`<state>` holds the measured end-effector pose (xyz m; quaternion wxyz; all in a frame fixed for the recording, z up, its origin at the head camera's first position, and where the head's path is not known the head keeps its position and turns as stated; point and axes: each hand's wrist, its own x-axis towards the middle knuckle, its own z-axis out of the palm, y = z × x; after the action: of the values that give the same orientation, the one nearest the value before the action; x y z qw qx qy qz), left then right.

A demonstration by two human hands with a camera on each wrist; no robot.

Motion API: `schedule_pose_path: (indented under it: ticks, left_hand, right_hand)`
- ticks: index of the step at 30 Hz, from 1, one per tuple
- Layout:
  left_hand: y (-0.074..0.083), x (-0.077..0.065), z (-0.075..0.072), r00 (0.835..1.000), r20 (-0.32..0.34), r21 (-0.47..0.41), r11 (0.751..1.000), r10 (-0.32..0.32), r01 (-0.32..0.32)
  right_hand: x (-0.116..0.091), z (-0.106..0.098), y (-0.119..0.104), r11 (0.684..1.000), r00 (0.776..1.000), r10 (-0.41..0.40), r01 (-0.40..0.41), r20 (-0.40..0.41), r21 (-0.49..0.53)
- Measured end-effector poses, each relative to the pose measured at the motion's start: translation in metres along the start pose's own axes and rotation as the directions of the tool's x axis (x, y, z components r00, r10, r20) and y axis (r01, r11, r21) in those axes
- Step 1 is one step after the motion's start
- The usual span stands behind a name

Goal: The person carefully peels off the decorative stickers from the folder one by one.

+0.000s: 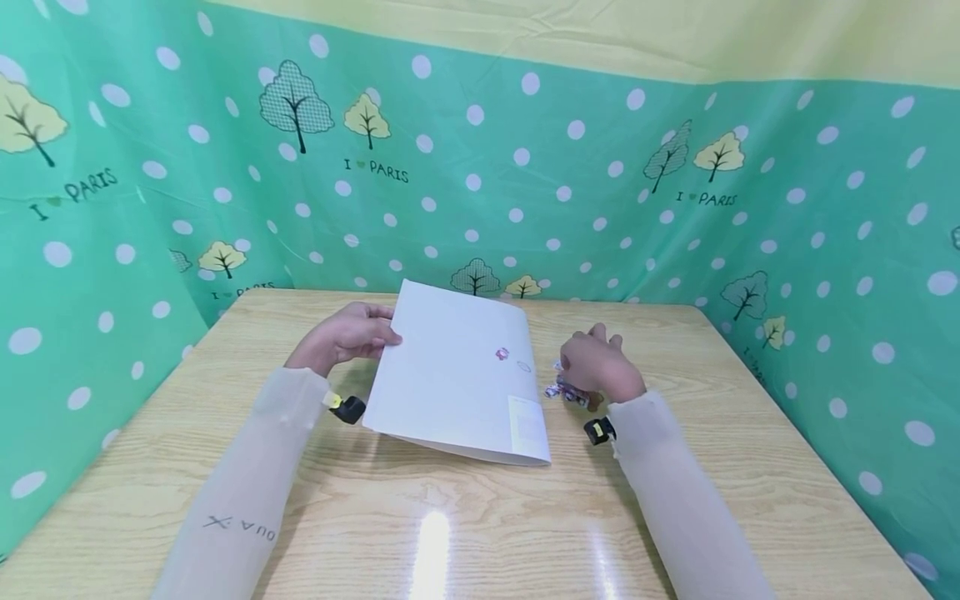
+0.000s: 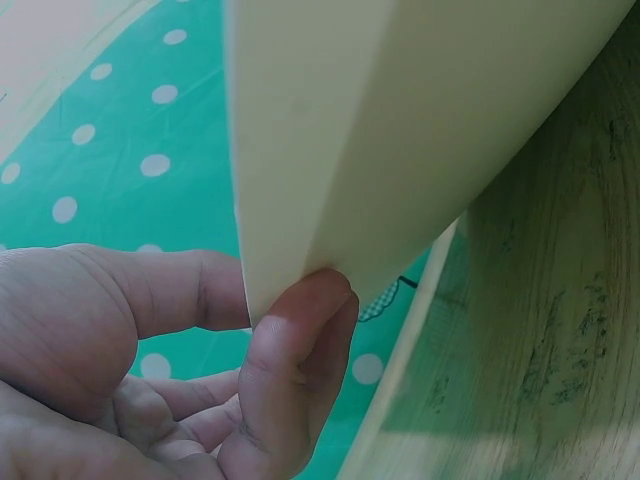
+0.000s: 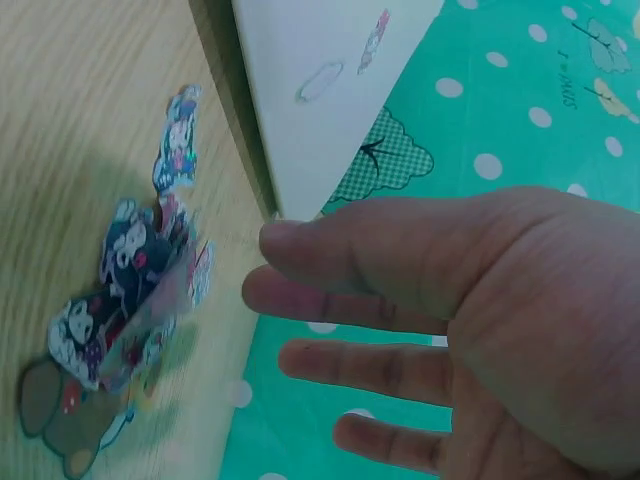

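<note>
My left hand (image 1: 348, 337) pinches the left edge of a white folder-like sheet (image 1: 450, 367), thumb on one face and fingertips on the other. The sheet is tilted up from the table, and its near edge bows open. On its face are a small pink character sticker (image 1: 502, 354), a faint oval mark (image 1: 523, 367) and a pale label (image 1: 528, 425). Over a small heap of cut-out cartoon stickers (image 3: 130, 260) hovers my right hand (image 1: 600, 367). In the right wrist view its fingers (image 3: 370, 380) are extended, holding nothing visible. A brown bear sticker (image 3: 75, 415) lies at the heap's end.
The work lies on a light wood-grain table (image 1: 450, 533). Green dotted curtains (image 1: 495, 183) with tree prints stand along its back and sides. Each wrist carries a small black camera, one by the left sleeve (image 1: 348, 409) and one by the right (image 1: 598, 430).
</note>
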<state>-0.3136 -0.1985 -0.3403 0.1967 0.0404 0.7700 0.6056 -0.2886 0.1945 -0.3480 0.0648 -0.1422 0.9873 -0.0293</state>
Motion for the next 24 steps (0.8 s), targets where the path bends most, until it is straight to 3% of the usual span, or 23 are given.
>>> schedule_pose_path:
  ticks: [13, 19, 24]
  left_hand:
    - [-0.002, 0.0, 0.0, 1.0, -0.002, 0.003, 1.0, 0.009, -0.009]
    - [-0.001, -0.001, 0.0, 1.0, 0.007, 0.003, 1.0, 0.005, -0.006]
    - [0.0, -0.002, 0.0, 1.0, 0.001, 0.006, 1.0, 0.007, -0.007]
  right_hand:
    - [0.014, 0.01, -0.025, 0.997, 0.98, -0.081, 0.08, -0.18, -0.015]
    - [0.024, 0.014, -0.037, 0.991, 0.967, -0.136, 0.136, -0.214, -0.014]
    - [0.029, 0.015, -0.048, 0.978, 0.952, -0.207, 0.193, -0.224, -0.081]
